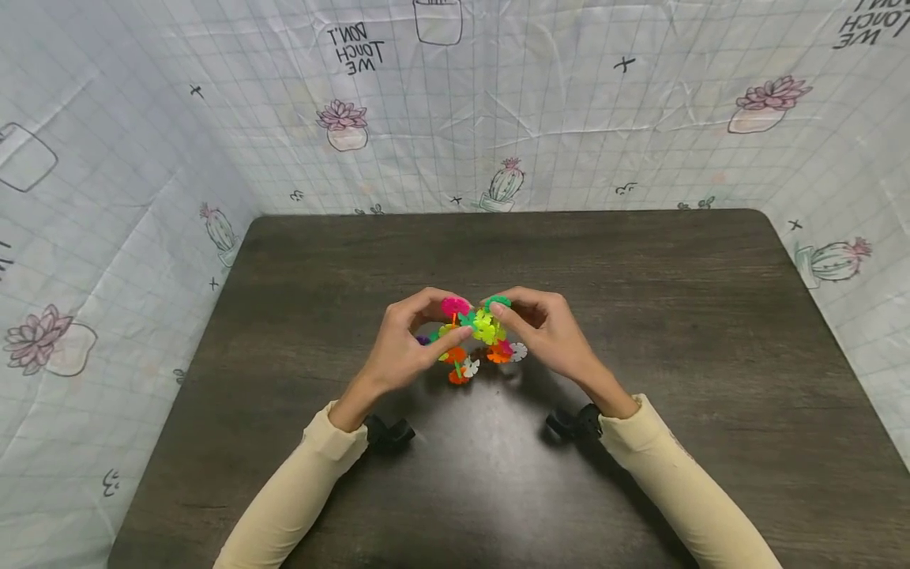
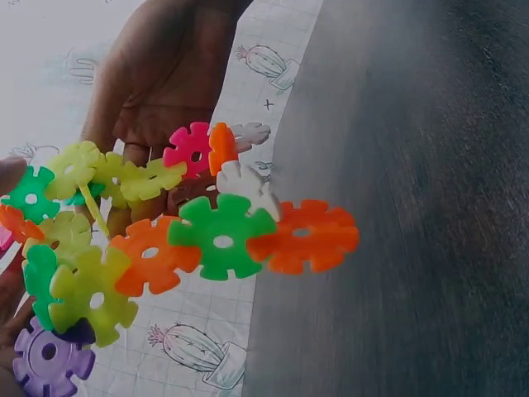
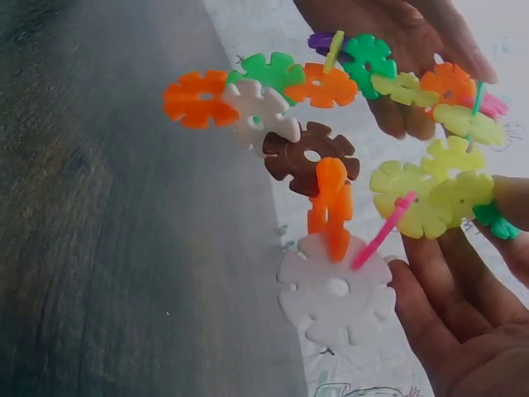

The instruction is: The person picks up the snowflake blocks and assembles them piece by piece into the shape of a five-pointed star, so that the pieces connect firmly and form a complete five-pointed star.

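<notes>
A linked structure of colourful snowflake discs (image 1: 486, 325) is held up between both hands over the table. My left hand (image 1: 405, 348) grips its left side, fingers behind a pink disc (image 1: 456, 306) and thumb in front. With thumb and fingers my right hand (image 1: 558, 332) pinches a green disc (image 3: 496, 222) at the right side, beside several yellow discs (image 3: 405, 194). From the structure hang a brown disc (image 3: 289, 165), an upright orange disc (image 3: 331, 207) and a white disc (image 3: 335, 302). Green (image 2: 223, 236) and orange discs (image 2: 306, 236) stick out, and a purple disc (image 2: 50, 360) is at one end.
The dark wood-grain table (image 1: 640, 276) spreads under the hands. White cloth (image 1: 540, 103) printed with cacti and lettering stands behind it and at both sides. Black straps with cameras (image 1: 389, 433) sit at both wrists, below cream sleeves (image 1: 291, 498).
</notes>
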`<state>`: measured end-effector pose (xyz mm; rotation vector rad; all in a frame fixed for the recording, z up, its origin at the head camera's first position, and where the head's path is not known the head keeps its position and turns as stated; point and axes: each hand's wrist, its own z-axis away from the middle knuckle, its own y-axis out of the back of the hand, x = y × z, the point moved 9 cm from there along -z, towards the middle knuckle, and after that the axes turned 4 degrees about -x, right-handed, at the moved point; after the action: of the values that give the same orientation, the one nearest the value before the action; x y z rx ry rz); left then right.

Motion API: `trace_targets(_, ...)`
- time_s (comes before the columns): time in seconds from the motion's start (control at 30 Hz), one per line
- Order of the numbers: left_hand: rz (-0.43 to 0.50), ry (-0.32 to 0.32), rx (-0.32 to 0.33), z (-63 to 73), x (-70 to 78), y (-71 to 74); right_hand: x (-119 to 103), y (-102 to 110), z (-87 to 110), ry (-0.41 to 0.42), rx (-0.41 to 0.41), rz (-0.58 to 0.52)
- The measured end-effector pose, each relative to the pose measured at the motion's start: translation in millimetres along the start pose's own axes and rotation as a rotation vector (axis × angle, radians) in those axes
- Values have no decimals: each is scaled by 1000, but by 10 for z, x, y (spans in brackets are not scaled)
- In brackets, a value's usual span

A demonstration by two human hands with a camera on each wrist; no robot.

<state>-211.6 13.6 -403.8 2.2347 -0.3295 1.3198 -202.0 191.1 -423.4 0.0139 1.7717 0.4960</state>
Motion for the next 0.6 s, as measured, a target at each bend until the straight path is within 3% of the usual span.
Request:
trace_targets(0.3,27,13,51,1,-23,129,-56,89,-6,48,47,-84)
trace_targets(0.6,14,30,57,-11,-35,182,-91,124,-15,66,56,-129)
